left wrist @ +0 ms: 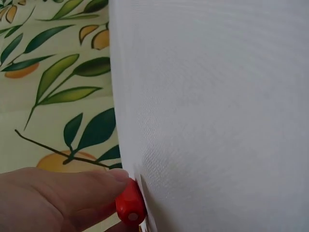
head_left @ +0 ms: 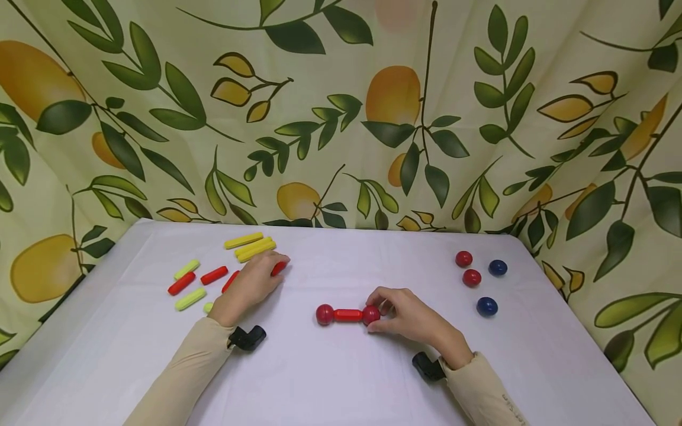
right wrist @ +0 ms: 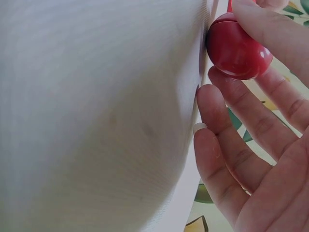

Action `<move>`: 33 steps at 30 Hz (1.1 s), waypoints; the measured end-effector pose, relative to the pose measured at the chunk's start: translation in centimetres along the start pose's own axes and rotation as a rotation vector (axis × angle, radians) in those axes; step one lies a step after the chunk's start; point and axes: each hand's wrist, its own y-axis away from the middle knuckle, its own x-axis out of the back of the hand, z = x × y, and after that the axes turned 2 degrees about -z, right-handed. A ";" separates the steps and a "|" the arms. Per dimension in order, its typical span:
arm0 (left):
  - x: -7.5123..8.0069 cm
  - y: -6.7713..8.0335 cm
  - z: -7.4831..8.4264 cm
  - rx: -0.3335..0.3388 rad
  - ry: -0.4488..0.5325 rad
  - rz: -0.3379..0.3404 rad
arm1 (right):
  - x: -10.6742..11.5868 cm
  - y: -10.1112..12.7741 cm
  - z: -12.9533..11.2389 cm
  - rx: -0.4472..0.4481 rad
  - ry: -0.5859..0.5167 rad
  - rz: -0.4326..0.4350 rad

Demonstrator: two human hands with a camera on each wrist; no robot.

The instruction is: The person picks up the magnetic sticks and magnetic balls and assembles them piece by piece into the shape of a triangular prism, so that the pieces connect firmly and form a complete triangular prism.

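Note:
My left hand (head_left: 249,287) pinches a short red stick (head_left: 279,268) above the left part of the table; the left wrist view shows the thumb against this red stick (left wrist: 130,205), its end facing the camera. Nearer the middle lies another red stick (head_left: 348,315), with a red ball (head_left: 324,315) at its left end and a second red ball (head_left: 371,315) at its right end. The thumb and fingers of my right hand (head_left: 409,317) grip that right ball. In the right wrist view the same ball (right wrist: 239,48) sits between thumb and fingers, the lower fingers loosely bent.
Yellow sticks (head_left: 256,248) lie behind my left hand. Red sticks (head_left: 214,275) and light green sticks (head_left: 190,299) are scattered left of it, some partly hidden. To the right are two red balls (head_left: 471,277) and two blue balls (head_left: 487,306). A leaf-patterned curtain (head_left: 330,118) hangs behind the white table (head_left: 319,384).

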 end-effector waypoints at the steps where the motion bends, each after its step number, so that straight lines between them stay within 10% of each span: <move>1: 0.0 0.0 0.0 0.003 -0.003 -0.003 | 0.0 0.0 0.0 -0.002 -0.001 0.000; 18: 0.4 -0.3 0.2 0.108 0.124 -0.189 | 0.0 0.1 -0.5 0.010 -0.011 -0.018; 33: -0.1 -0.3 0.9 0.044 0.250 -0.222 | 0.2 0.3 -0.2 0.040 -0.030 -0.071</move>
